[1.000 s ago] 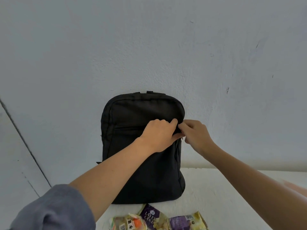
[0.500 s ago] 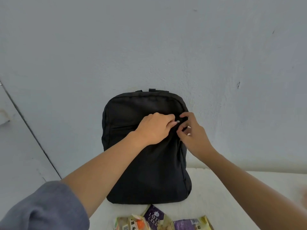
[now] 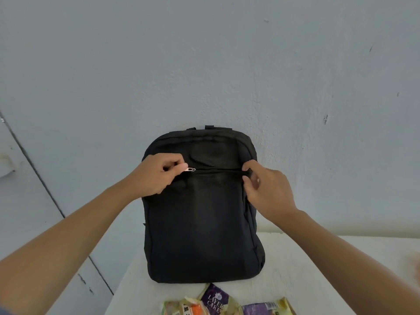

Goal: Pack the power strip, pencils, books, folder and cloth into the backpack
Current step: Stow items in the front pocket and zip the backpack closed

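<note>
Head view, single frame.

Backpack (image 3: 204,235): black, upright, mid-scene. Its base sits on the white table (image 3: 295,269) and its back leans on the pale wall (image 3: 204,64) at the far side. Two strap loops (image 3: 209,127) show above the top edge. The fabric is creased just above the front pocket.

Zip (image 3: 218,169): runs left to right across the upper part of the front face. It reads only as a dark seam, so I cannot tell whether the teeth are parted or meshed.

Zip pull (image 3: 190,170): metal, at the left end of the zip, lying level.

Left hand (image 3: 156,176): at the backpack's upper left, knuckles up. Thumb and forefinger pinch the zip pull. The other fingers are curled in under the palm, against the fabric.

Right hand (image 3: 268,194): at the backpack's upper right edge, by the right end of the zip. Thumb and forefinger are closed on a fold of fabric there, one above the zip line and one below. The other fingers are loosely bent behind them.

Both forearms are bare and reach in from the near corners.

Packets (image 3: 263,309): snack wrappers on the table at the near edge, partly cut off by the frame. A purple one (image 3: 214,300) printed "LAYER CAKE" lies just beside the backpack's base; contact is unclear. The others are yellow-green.
</note>
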Demonstrator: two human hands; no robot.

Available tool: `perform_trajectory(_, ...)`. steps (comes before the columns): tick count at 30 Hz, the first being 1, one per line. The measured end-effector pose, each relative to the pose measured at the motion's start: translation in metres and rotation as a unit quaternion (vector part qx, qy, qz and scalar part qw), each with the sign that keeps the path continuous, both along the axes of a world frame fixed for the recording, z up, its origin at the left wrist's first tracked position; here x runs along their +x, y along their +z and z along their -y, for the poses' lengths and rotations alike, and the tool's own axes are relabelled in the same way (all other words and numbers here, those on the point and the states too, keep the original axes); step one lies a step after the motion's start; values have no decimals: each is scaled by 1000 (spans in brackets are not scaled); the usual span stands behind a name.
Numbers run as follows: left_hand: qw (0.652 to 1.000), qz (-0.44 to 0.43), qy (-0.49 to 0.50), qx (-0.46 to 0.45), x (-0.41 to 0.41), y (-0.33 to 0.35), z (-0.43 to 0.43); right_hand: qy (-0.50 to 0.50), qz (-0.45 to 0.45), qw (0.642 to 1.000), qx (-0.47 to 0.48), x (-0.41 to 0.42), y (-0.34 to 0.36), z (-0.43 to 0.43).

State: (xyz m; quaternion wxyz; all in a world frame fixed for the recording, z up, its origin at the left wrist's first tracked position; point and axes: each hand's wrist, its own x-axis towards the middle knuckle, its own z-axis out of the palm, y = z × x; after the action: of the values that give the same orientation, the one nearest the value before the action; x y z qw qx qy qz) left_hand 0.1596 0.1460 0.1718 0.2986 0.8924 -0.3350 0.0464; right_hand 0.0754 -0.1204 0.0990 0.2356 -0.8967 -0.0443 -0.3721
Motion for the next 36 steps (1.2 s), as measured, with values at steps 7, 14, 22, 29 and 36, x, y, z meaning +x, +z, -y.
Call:
perform_trajectory(7, 995, 90, -30, -4, -21, -5, -17, 70, 27, 987, -139, 12, 14, -77)
perform_trajectory(14, 994, 64, 55, -62, 2, -30, -95, 15, 70, 979, -191, 14, 18, -67)
perform_trajectory(22, 953, 296, 53, -45, -18, -44, -84, 47, -47, 994, -83, -2, 16, -72)
perform_trajectory(29, 954, 248, -21, 169, -33, -43, -34, 36, -156, 973, -163, -19, 23, -69)
perform_trajectory(36, 966, -23, -38, 253, -52, -17, -33, 81, -252, 948, -178, -38, 35, -65)
